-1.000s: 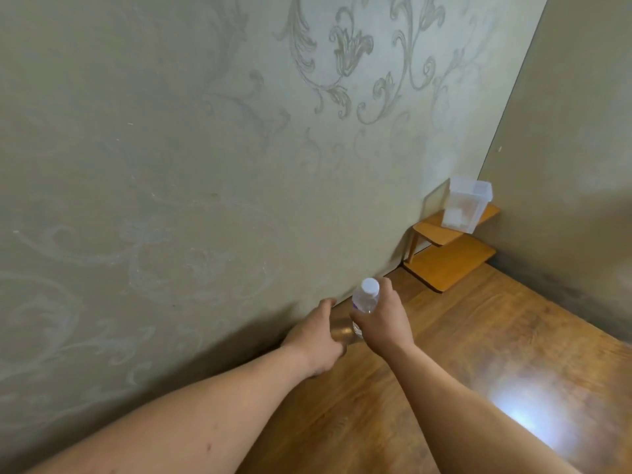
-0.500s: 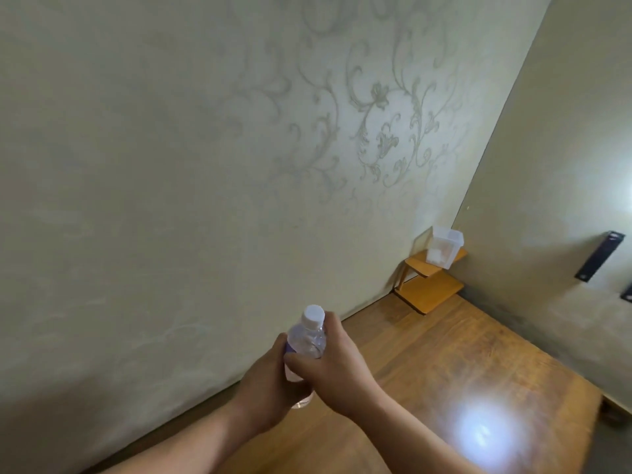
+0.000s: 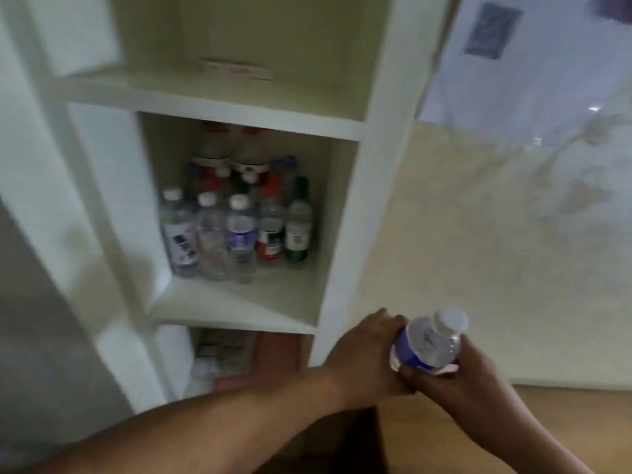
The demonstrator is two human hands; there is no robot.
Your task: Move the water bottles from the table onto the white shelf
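A small clear water bottle (image 3: 429, 340) with a white cap and blue label is held in the air at lower right, tilted. My left hand (image 3: 367, 357) grips its base and my right hand (image 3: 455, 374) wraps it from below. The white shelf (image 3: 345, 213) stands to the left. Its middle compartment holds several bottles (image 3: 236, 220) with white, red and green caps, standing upright in rows. The bottle in my hands is to the right of the shelf's side panel and lower than that compartment's floor.
The upper compartment holds a flat white box (image 3: 236, 68). The lowest compartment holds packets and a red-brown item (image 3: 225, 354). A pale patterned wall (image 3: 496, 234) is to the right, with the wooden table (image 3: 564, 425) edge below it.
The view swung from the wall and wooden table round to the white shelf. Both hands carried the bottle along, lifted off the table.
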